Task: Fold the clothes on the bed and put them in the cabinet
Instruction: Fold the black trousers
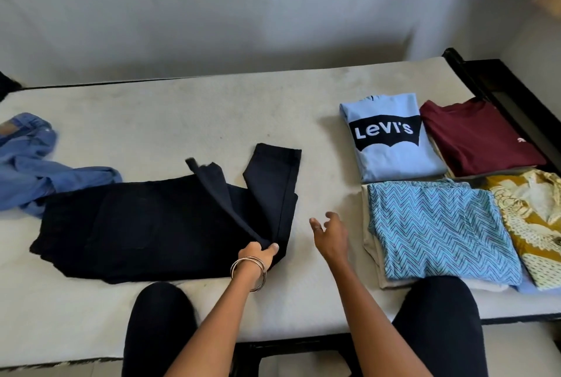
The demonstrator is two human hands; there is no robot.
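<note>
Black trousers point(151, 224) lie mid-bed toward front edge, long axis along bed, waist end toward left, leg ends doubled back at right. Left hand point(261, 255) pinches fold at trousers' front right corner, fingers curled round cloth. Right hand point(331, 231) hovers just right of it, fingers loosely spread, holding nothing; nearer to leg ends point(273, 170).

Blue jeans point(27, 164) crumpled at bed's point(182, 109) left edge, unfolded.

Folded shirts near right edge: light blue point(394, 146), maroon point(479, 136), zigzag point(440, 224), mustard point(534, 224).

No cabinet in view.
</note>
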